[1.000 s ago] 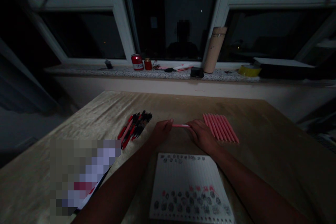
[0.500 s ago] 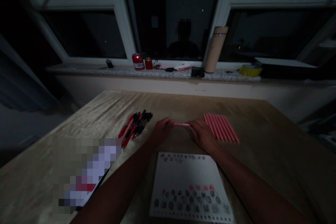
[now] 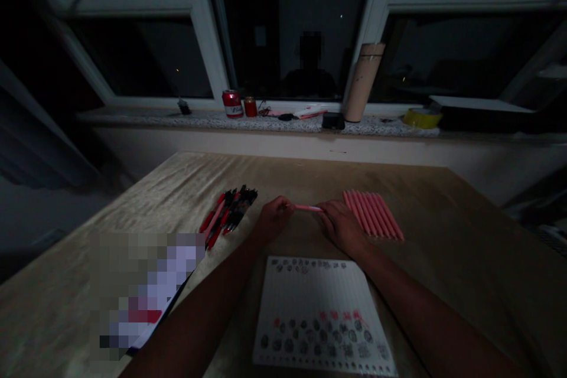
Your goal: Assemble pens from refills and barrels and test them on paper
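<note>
A slim pink pen (image 3: 305, 208) lies level between my hands, above the cloth-covered table. My left hand (image 3: 273, 217) pinches its left end. Around its right end, which is partly covered, my right hand (image 3: 343, 227) has its fingers closed. Close by on the right, several pink pens (image 3: 372, 215) lie side by side in a slanted row. To the left is a loose bunch of red and black pens (image 3: 228, 215). A lined notebook page (image 3: 314, 292) with black and red marks lies between my forearms.
A blurred-out pale box-like thing (image 3: 172, 277) lies by my left forearm. Along the windowsill stand a red can (image 3: 233, 104), a small red jar (image 3: 250, 107), a black box (image 3: 332, 121), a cardboard tube (image 3: 364, 82) and yellow tape (image 3: 421, 119). The table (image 3: 443, 201) ends before the wall.
The pink pen stays between both hands, with only a slight shift of my left fingers on its end. The row, the bunch and the notebook have not moved.
</note>
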Demonstrator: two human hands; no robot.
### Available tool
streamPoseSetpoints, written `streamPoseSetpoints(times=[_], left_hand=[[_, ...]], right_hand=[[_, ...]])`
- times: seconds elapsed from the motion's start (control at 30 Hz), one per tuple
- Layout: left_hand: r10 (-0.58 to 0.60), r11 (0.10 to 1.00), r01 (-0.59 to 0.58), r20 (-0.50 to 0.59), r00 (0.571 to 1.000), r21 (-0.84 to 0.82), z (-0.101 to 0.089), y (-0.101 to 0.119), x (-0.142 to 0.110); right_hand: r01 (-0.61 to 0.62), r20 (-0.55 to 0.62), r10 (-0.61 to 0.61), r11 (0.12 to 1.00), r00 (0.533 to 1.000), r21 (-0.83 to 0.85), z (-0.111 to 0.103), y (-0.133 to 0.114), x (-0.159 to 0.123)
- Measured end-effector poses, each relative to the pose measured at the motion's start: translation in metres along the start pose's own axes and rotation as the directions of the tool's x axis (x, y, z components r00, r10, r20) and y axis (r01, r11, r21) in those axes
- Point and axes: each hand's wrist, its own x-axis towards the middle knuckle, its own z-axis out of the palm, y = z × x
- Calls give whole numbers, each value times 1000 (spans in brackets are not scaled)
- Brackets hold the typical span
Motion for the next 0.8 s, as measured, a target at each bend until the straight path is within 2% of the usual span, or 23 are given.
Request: streamPoseSetpoints(times=[0.2, 0.33, 0.6, 0.8], left_hand=[[10, 1000, -9, -32, 999, 26, 2, 1, 1], [-32, 999, 34, -63, 998, 38, 3, 2, 1], [29, 997, -30, -15, 999, -69, 0, 3, 0], [-23, 999, 22, -9, 1000, -42, -1, 4, 0]], right_hand=[[19, 10, -19, 1000, 1000, 4, 1, 0, 0], [15, -3, -15, 1000, 1000, 13, 2, 0, -1], [3, 7, -3, 1000, 1000, 15, 0, 0, 0], [2, 3, -2, 1000, 1000, 17, 0, -1, 0]])
